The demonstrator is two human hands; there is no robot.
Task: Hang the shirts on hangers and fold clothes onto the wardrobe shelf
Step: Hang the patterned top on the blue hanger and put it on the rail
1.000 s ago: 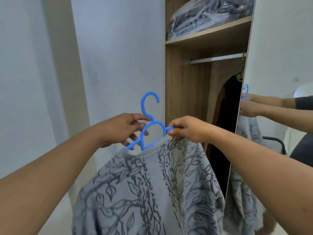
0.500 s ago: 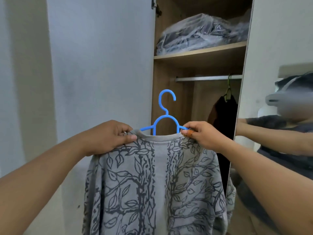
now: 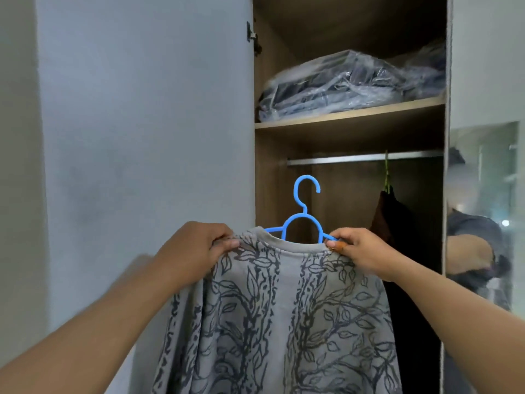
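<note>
A grey shirt (image 3: pixel 278 317) with a dark leaf print hangs on a blue plastic hanger (image 3: pixel 303 216), whose hook sticks up through the collar. My left hand (image 3: pixel 196 248) grips the shirt's left shoulder over the hanger arm. My right hand (image 3: pixel 360 251) pinches the right shoulder at the hanger's other arm. Both hold the shirt up in front of the open wardrobe, below the metal rail (image 3: pixel 363 158). The hanger's arms are mostly hidden under the cloth.
A dark garment (image 3: pixel 395 223) hangs from a green hanger at the rail's right end. Plastic-wrapped folded clothes (image 3: pixel 349 86) lie on the wooden shelf (image 3: pixel 349 116) above. The open grey door (image 3: pixel 142 137) stands left; a mirrored door (image 3: pixel 483 209) right.
The shirt and hanger have risen and moved right, closer to the wardrobe opening. My left hand went from the hanger's neck to the shirt's left shoulder. The hanger now sits level.
</note>
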